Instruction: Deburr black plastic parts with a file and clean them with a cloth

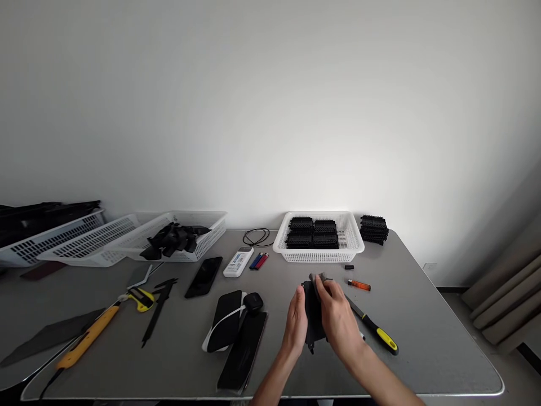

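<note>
Near the front of the table, a flat black plastic part [313, 321] is held upright between my hands. My left hand [296, 318] grips its left edge, fingers behind it and thumb up. With fingers pinched, my right hand [338, 316] presses a folded grey piece [318, 277], like sandpaper or cloth, against the part's upper end. Small tabs stick out at the part's lower end; my right hand covers much of its right side. Just right of my right hand lies a file with a black and yellow handle [381, 335], its blade partly hidden.
Stacked black parts fill much of a white basket [318, 257]; another stack [374, 229] stands beside it. An orange lighter [359, 285] lies to the right. Leftward are phones [243, 352], a caliper [158, 310], a yellow cutter [141, 299], an orange-handled tool [88, 337] and more baskets [207, 242].
</note>
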`<state>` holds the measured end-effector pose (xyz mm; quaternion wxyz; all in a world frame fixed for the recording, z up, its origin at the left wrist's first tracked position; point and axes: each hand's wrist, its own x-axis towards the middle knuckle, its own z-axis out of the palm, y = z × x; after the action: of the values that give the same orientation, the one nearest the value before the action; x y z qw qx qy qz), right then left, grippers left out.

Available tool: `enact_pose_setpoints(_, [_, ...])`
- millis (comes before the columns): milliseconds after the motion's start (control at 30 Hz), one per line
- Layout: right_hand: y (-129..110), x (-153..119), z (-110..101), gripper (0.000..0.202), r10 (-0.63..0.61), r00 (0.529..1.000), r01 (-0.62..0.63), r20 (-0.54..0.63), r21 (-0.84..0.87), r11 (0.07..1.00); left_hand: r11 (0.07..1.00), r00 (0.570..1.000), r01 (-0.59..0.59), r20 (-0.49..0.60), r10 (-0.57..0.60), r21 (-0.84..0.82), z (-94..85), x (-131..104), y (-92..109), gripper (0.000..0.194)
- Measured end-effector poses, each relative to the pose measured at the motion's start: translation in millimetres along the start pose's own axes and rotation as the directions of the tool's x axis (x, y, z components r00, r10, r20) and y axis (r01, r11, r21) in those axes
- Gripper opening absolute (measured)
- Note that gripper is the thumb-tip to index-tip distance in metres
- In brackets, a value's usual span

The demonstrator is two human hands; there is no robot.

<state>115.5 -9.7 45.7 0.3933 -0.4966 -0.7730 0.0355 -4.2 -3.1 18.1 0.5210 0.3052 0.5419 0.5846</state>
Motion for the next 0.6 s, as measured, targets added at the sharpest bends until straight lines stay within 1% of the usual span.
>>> enact_pose_setpoints(67, [-4.5, -0.4, -0.8, 0.066, -0.078, 0.997, 0.079, 0.024, -0.038, 0.996, 1.000, 1.000, 0.001, -0.008, -0.001, -0.013, 0.6, 0.9, -1.4, 0.058])
enact_pose_setpoints(133, [-7.9, -2.0, -3.6, 0.065, -0.149, 0.985, 0.155, 0.083, -0.068, 0.986, 0.999, 1.000, 0.008, -0.020, -0.008, -0.033, 0.7, 2.8, -0.7, 0.059])
enact_pose_setpoints(267, [-10.3, -14.0, -8.6, 0.056, -0.281, 0.932, 0.303, 0.227, -0.066, 0.951, 0.994, 0.996, 0.074, -0.052, -0.078, -0.080, -0.9, 10.4, 6.8, 0.067])
enact_pose_setpoints(400, [-6.6, -29.8, -10.6, 0.043, -0.330, 0.896, 0.362, 0.296, -0.057, 0.930, 0.988, 0.992, 0.116, -0.046, -0.121, -0.101, -2.2, 18.0, 11.0, 0.073])
enact_pose_setpoints(533, [-1.6, -38.0, -18.9, 0.033, -0.381, 0.856, 0.428, 0.351, -0.065, 0.902, 0.988, 0.988, 0.129, -0.075, -0.135, -0.083, -4.1, 22.7, 6.6, 0.076])
enact_pose_setpoints(600, [1.1, -40.1, -26.3, 0.030, -0.408, 0.828, 0.451, 0.384, -0.024, 0.892, 0.989, 0.995, 0.098, -0.013, -0.100, -0.109, -7.4, 25.2, 3.8, 0.078])
